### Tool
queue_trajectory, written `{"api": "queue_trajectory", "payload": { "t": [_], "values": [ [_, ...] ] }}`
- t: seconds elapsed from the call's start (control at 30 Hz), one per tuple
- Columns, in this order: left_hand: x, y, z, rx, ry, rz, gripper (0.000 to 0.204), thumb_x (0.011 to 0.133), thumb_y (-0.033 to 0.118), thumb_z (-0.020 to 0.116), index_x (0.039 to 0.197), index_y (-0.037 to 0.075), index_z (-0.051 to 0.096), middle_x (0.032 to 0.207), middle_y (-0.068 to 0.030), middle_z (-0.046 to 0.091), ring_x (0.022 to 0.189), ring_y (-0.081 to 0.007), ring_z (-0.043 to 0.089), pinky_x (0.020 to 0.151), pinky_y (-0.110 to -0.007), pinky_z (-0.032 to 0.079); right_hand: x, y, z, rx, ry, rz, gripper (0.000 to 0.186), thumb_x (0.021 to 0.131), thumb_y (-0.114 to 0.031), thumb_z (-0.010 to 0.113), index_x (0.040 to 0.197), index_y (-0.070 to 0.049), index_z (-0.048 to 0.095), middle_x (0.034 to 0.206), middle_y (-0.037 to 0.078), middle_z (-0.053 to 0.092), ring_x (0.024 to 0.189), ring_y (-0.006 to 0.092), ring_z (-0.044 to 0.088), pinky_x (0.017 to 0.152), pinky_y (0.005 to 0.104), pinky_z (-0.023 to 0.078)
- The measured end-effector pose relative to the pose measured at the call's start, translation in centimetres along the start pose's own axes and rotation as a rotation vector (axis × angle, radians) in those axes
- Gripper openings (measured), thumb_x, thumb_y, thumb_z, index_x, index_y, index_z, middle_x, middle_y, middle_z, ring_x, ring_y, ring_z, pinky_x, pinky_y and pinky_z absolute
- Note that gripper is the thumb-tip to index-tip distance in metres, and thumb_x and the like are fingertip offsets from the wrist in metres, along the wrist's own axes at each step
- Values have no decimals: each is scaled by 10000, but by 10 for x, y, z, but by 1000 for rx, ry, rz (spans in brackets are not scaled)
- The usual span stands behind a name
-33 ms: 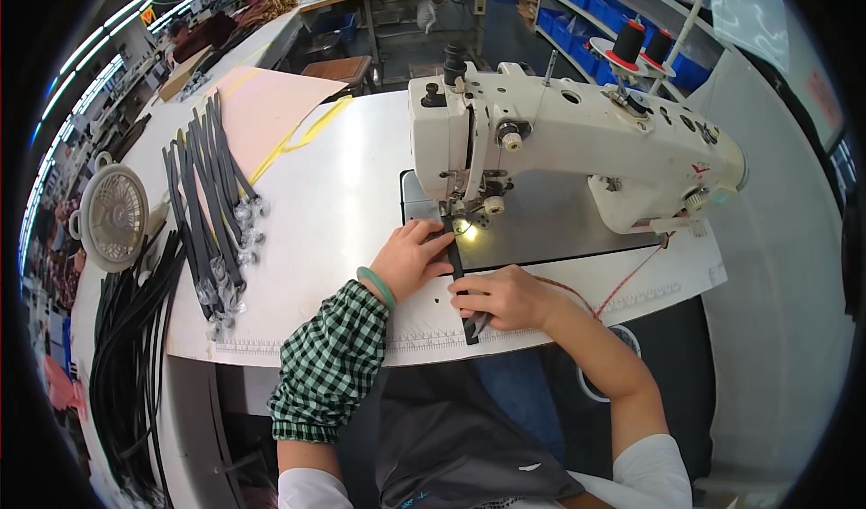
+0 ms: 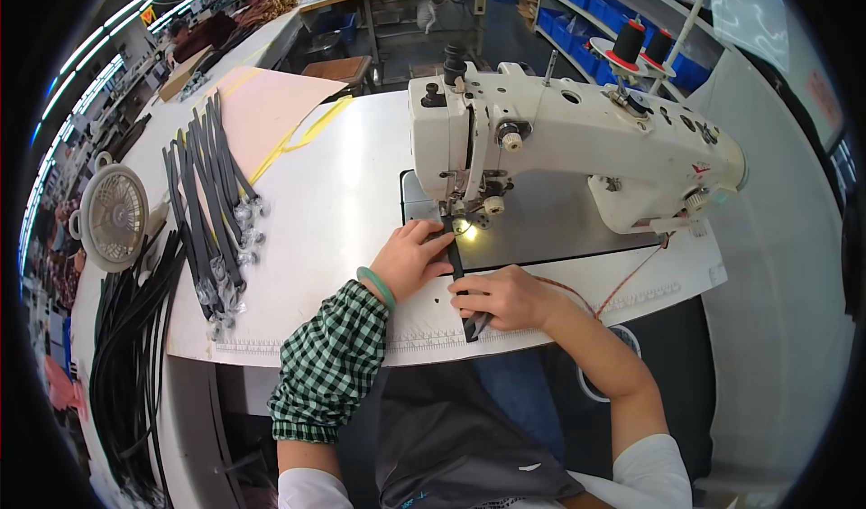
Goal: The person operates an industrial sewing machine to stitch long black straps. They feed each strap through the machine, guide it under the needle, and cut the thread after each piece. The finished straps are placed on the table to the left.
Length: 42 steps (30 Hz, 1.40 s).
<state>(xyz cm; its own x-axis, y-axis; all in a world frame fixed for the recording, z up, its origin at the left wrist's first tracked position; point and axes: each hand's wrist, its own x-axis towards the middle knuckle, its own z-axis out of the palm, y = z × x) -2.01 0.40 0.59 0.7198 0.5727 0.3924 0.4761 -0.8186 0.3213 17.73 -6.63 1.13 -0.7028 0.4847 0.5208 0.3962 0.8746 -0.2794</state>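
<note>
A narrow black strap [image 2: 457, 258] runs from under the presser foot of a white sewing machine [image 2: 559, 116] toward the table's front edge. Beside the needle area, the bent fingertips of my left hand [image 2: 410, 258] press against the strap's left side, thumb nearer me. My right hand [image 2: 507, 298] pinches the strap farther down; its near end shows below my fingers. From under that hand sticks a dark pointed thing [image 2: 483, 322], its kind mostly hidden. A small lamp lights the spot by the needle.
Several black straps with plastic-wrapped ends [image 2: 212, 211] lie left on the white table [image 2: 316, 207]. More long black strips [image 2: 131, 356] hang over its left edge, below a pale plastic basket [image 2: 113, 216]. A reddish cord [image 2: 622, 283] trails at right. Black thread cones [image 2: 629, 44] stand behind the machine.
</note>
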Motion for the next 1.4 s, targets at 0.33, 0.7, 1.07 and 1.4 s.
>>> {"api": "queue_trajectory", "payload": {
  "t": [0.33,0.7,1.07,1.4],
  "values": [
    [0,2,-1,0,-5,-5,462,682,220,667,1096,55,544,1084,-111,489,987,-266,464,850,-345,392,1,1,0,15,10,-3,174,647,-98,663,798,-78,578,907,11,583,536,168,568,465,276,453],
    [-2,-1,3,13,19,5,444,687,247,657,1082,77,547,1068,-88,491,998,-246,459,819,-350,392,0,1,1,-8,-16,-2,182,635,-93,659,795,-84,572,909,10,575,587,171,586,487,278,461],
    [2,-4,5,-70,88,19,328,661,152,673,946,4,609,977,-110,566,928,-259,524,799,-338,440,0,0,1,-19,-20,18,185,643,-85,662,812,-76,587,892,22,598,613,180,597,502,288,473],
    [3,-8,7,-59,117,23,159,705,51,605,857,25,641,903,-64,603,858,-216,554,761,-311,464,0,-12,-15,-53,-34,20,149,668,-117,651,787,-68,575,797,24,580,569,175,570,489,281,455]
  ]
}}
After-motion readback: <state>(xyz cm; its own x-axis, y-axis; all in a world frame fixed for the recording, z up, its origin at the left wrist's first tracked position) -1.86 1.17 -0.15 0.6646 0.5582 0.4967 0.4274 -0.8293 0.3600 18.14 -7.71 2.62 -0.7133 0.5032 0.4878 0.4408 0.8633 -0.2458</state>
